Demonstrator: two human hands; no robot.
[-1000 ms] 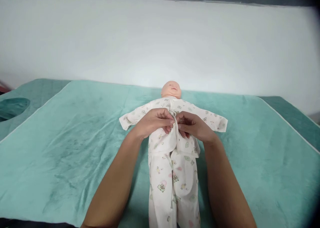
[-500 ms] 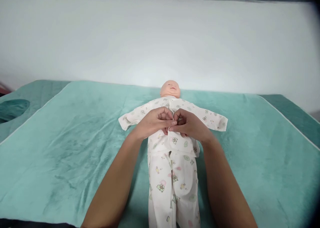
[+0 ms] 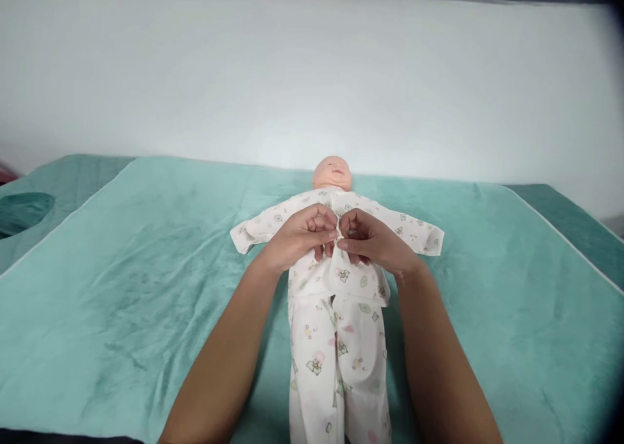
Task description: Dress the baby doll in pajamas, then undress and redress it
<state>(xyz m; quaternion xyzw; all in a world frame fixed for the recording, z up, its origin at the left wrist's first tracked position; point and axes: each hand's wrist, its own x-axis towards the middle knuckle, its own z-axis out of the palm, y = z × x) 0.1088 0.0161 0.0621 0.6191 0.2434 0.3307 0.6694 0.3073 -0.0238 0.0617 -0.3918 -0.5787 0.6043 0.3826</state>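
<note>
A baby doll lies on its back in a white printed shirt and matching trousers. Its sleeves stretch out to both sides. Over the chest, my left hand pinches one front edge of the shirt between thumb and fingers. My right hand grips the other front edge close by, thumb on top. A small strip of white cloth shows between the two sets of fingertips; any button or snap there is too small to make out.
Under the doll spreads a teal sheet with pale edging lines. A round hole shows in the cover at the far left. Behind the bed stands a white wall.
My fingertips have drawn slightly apart, the right thumb shifting right and up, so the cloth edge between them shows more. The doll lies as before.
</note>
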